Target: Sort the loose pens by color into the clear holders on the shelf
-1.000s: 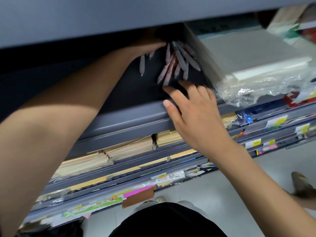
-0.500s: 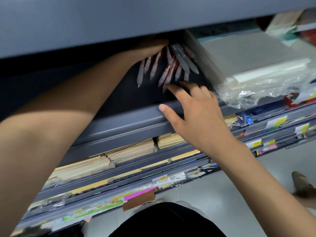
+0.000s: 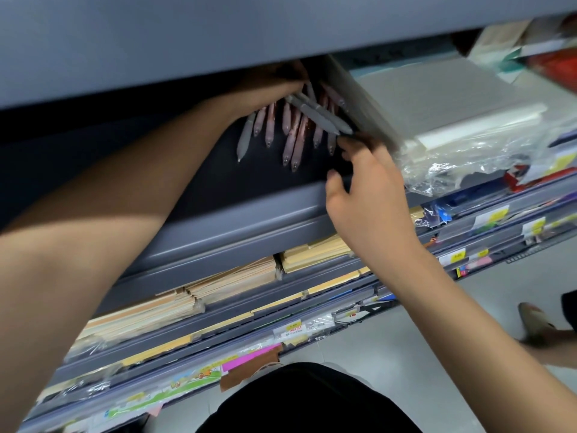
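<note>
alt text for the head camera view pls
Two bare hands handle a fan of pink pens and gray pens on a dark shelf. The left hand covers their far ends under the upper shelf; the right hand reaches the gray tips. A plastic-wrapped paper stack sits right.

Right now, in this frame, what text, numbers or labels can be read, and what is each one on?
Nothing can be read with certainty.
Price tag on the lower shelf rail: yellow band and reddish digits, blurred.
Price tags on the right-hand rails: too small and blurred.
Cartoon strip, lowest down: pictures only, any print illegible.
Pens: no print visible.
</note>
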Demonstrator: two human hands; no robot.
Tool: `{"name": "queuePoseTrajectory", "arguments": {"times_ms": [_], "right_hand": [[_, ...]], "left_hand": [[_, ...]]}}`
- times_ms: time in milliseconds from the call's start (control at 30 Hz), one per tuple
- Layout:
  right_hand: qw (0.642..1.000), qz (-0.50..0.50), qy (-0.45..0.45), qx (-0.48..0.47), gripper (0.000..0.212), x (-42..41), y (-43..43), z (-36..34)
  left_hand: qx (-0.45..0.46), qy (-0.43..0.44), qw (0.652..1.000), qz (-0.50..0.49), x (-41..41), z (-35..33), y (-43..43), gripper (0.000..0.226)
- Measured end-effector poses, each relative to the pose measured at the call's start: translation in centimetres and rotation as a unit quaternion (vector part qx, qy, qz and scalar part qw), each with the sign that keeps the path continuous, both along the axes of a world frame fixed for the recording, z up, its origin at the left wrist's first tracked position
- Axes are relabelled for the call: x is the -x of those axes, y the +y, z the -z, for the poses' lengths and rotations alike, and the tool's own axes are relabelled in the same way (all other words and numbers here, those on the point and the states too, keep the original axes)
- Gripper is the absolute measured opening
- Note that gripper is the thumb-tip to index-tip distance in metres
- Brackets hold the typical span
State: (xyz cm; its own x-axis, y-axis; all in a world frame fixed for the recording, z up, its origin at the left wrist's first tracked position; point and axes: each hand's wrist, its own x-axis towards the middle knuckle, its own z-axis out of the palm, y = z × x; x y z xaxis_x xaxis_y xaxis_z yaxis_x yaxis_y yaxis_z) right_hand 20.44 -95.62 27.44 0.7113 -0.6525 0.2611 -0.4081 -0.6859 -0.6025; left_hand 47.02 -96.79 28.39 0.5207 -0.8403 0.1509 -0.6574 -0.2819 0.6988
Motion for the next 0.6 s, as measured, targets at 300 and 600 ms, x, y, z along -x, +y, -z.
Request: {"name": "queuePoseTrajectory", "arguments": {"times_ms": [300,600], "right_hand": [[0.996,0.018,-0.024,-0.088,0.048,-1.8,-1.0,-1.0],[0.996,-0.065,-0.013,-0.059,0.057,-1.0,-0.5,-1.0]], "left_hand": [[0.038,-0.003,0.999,-0.001,-0.1,0.7,0.4,0.021],[0.014,-0.015,1.0,-0.003,0.7,0.5,0.3,0.029]]}}
